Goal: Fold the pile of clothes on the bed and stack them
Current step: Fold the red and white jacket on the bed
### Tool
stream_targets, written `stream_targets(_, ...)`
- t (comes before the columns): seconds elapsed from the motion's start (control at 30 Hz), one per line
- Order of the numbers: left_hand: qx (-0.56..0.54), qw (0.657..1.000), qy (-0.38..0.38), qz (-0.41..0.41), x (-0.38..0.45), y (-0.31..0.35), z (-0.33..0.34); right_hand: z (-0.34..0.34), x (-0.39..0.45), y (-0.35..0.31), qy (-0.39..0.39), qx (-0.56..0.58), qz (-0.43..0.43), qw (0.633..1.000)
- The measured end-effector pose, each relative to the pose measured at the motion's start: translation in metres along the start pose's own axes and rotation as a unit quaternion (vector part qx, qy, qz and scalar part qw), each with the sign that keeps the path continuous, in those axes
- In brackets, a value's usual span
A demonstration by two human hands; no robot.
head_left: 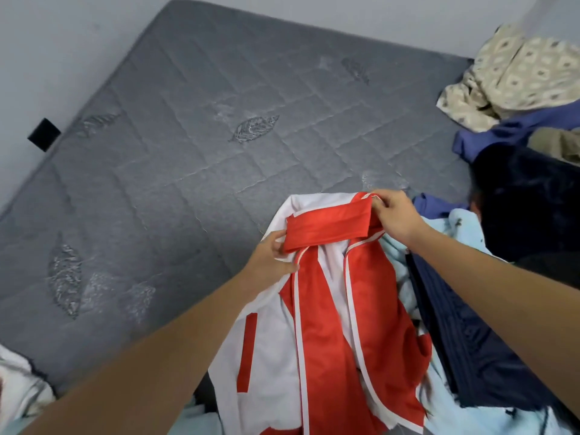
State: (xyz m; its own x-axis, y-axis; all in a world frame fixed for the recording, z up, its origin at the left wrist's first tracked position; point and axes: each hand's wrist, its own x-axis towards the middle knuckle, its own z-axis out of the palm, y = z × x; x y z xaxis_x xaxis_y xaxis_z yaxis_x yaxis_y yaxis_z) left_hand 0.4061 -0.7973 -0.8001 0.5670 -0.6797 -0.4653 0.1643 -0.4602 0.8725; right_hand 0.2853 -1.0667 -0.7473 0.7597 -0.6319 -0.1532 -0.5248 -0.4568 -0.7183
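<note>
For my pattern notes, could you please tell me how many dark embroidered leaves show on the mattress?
3: one mid-mattress, one by the far right corner, one near the left edge. Paler leaf shapes also show; clothes may hide others.

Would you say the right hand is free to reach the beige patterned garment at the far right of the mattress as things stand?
Probably not yet: the right hand is gripping the red and white jacket by its collar, and the beige patterned garment lies beyond a dark clothes pile.
</note>
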Motion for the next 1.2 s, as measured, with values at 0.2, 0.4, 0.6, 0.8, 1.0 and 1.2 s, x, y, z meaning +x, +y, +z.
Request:
stream_targets(0.2, 0.033, 0.988, 0.087, 0.123, 0.015, 0.011, 0.013, -0.01, -0.001, 0.015, -0.007, 0.021, 0.004, 1.0)
stream_targets(0.4, 0.071, 0.975, 0.15, 0.145, 0.024, 0.038, 0.002, -0.018, -0.003, 0.016, -0.021, 0.046, 0.0, 0.999)
stream_targets(0.6, 0.098, 0.972, 0.141, 0.158, 0.031, 0.046, -0.003, -0.021, -0.008, 0.004, -0.039, 0.104, -0.025, 0.994)
stream_targets(0.8, -0.062, 0.98, 0.121, 0.147, 0.036, 0.057, 0.003, -0.009, -0.01, -0.009, -0.055, 0.118, -0.05, 0.99)
stream_targets(1.0, -0.085, 0.977, 0.148, 0.13, 0.035, 0.071, 0.003, -0.002, -0.013, -0.014, -0.005, 0.168, -0.005, 0.986)
stream_targets(1.2, -0.063, 0.979, 0.154, 0.119, 0.018, 0.086, 0.005, -0.01, -0.023, -0.025, 0.024, 0.135, 0.0, 0.991)
